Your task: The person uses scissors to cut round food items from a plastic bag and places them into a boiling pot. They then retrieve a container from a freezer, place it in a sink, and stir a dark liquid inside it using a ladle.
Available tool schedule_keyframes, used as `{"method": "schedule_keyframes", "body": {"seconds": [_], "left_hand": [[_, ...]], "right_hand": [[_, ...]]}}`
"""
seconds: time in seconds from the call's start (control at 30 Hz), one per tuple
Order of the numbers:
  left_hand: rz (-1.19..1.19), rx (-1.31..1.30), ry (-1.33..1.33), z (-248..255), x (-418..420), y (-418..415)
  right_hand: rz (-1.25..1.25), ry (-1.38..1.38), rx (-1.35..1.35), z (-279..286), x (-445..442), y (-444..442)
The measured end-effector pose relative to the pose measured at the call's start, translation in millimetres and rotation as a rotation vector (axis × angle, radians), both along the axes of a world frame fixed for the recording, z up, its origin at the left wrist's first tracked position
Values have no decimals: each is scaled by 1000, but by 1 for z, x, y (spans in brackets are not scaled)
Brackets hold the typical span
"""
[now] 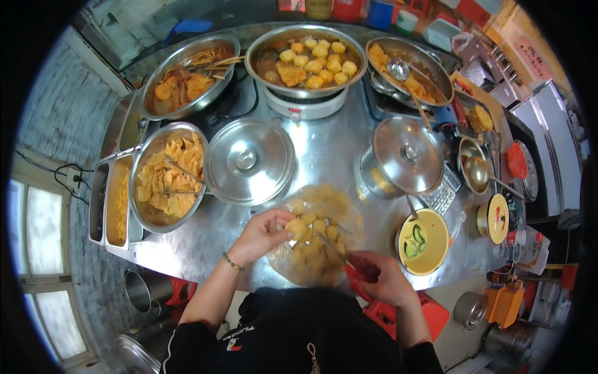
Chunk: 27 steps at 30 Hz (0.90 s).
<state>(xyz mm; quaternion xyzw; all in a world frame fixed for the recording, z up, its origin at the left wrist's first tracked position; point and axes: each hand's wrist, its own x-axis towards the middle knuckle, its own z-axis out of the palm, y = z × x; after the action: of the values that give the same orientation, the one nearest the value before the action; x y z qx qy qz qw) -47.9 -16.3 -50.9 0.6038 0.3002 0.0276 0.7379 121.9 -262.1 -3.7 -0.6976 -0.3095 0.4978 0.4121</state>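
My left hand (pixel 264 233), with a beaded bracelet at its wrist, pinches a round yellow ball (pixel 296 229) at the fingertips. Bag film lies against these fingers, and whether they also grip it is hard to see. Below lies a clear plastic bag (pixel 343 203) full of similar yellow balls (pixel 310 255), on the steel tabletop. My right hand (pixel 385 278) grips red-handled scissors (pixel 357 271). Their blades point up and left over the bag, partly blurred. To the right of this hand stands a yellow enamel bowl (pixel 437 224) with green slices (pixel 415 243) in it.
Beyond the bag stand two lidded steel pots (pixel 245 184) (pixel 397 140). A bowl of fried pieces (pixel 173 173) is at left. Along the back are a pan of balls in broth (pixel 306 89) and two other food pans (pixel 159 110) (pixel 441 100). A calculator (pixel 441 194) lies right.
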Motion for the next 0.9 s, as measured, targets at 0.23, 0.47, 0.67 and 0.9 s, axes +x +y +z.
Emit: {"method": "schedule_keyframes", "body": {"seconds": [0.23,0.47,0.67,0.9], "left_hand": [[-37,83,0,-3,2,-4],[-82,206,44,-9,5,-6],[-188,745,141,-5,9,-12],[-398,1034,369,27,0,-17]], "right_hand": [[77,-151,-67,10,2,3],[116,-264,-74,15,2,8],[135,-361,-134,20,6,9],[10,-367,-125,14,7,2]]}}
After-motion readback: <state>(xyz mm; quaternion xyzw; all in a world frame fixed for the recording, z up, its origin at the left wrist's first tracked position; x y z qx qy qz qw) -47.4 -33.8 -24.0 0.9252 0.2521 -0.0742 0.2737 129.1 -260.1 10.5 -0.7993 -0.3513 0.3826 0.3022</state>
